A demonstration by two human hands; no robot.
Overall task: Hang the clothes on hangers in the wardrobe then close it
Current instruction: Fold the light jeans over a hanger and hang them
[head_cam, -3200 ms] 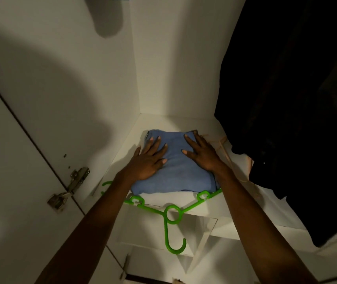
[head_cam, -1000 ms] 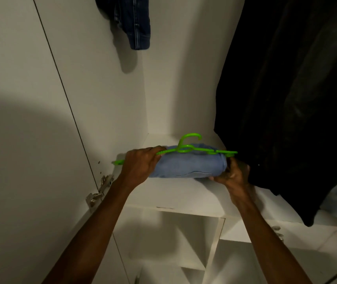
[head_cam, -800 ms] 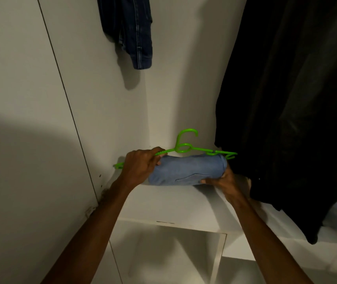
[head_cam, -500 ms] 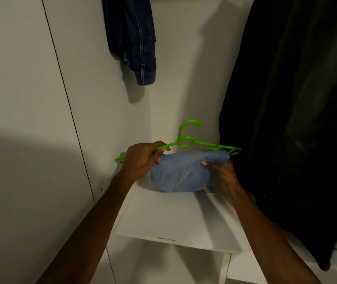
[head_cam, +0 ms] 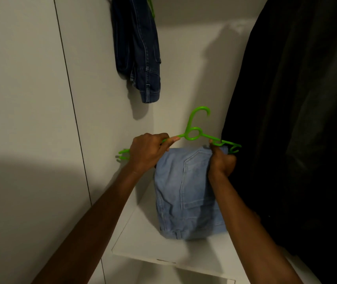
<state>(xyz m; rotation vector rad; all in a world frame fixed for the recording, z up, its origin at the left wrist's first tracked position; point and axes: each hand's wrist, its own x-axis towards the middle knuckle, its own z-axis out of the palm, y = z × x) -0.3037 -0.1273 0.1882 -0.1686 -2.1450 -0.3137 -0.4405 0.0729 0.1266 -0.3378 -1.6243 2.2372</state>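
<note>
A bright green plastic hanger [head_cam: 194, 133] is held up inside the white wardrobe, hook pointing up. Light blue jeans [head_cam: 184, 193] hang folded over its bar, their lower end near the white shelf [head_cam: 143, 242]. My left hand [head_cam: 147, 152] grips the hanger's left arm. My right hand [head_cam: 221, 160] grips the jeans' top edge at the hanger's right arm.
Dark blue jeans [head_cam: 139, 52] hang at the top left against the wardrobe's side wall. Black garments [head_cam: 296, 119] hang along the whole right side, close to my right hand. The open door panel [head_cam: 20, 119] stands at the left.
Both hands have lifted the hanger and jeans off the shelf. The folded jeans have dropped open and now hang down from the bar.
</note>
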